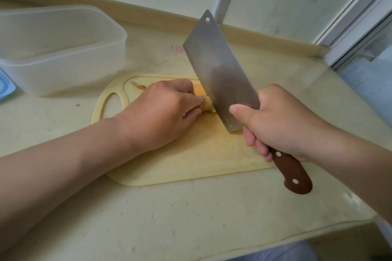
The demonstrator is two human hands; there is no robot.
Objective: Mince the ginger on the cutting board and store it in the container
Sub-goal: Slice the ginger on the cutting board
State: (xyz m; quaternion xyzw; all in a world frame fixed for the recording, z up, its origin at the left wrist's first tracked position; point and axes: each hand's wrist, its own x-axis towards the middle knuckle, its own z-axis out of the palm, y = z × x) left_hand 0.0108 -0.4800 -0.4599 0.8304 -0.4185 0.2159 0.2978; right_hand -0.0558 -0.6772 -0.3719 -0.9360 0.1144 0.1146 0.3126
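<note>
From the head camera, a pale yellow cutting board (191, 161) lies on a cream counter (169, 218), its oval handle hole pointing left. The ginger (207, 103), a small tan knob, sits near the middle of the board, mostly hidden under the left hand (161, 110). That hand lies knuckles up, with its fingers curled down and pinching the ginger against the board. The right hand (282, 125) is wrapped round the front of the brown riveted handle of a cleaver (218, 70), with the thumb pressed flat against the side of the blade. The broad steel blade stands on edge and slants away from the person, its cutting edge down against the exposed end of the ginger, just beside the left fingertips. A thin strip of peel (137, 85) lies on the far part of the board, beyond the left hand. The container (59, 48), a translucent plastic tub without a lid, stands on the counter to the far left, near the handle end of the board. A blue lid (5, 87) shows at the left edge, next to the tub.
</note>
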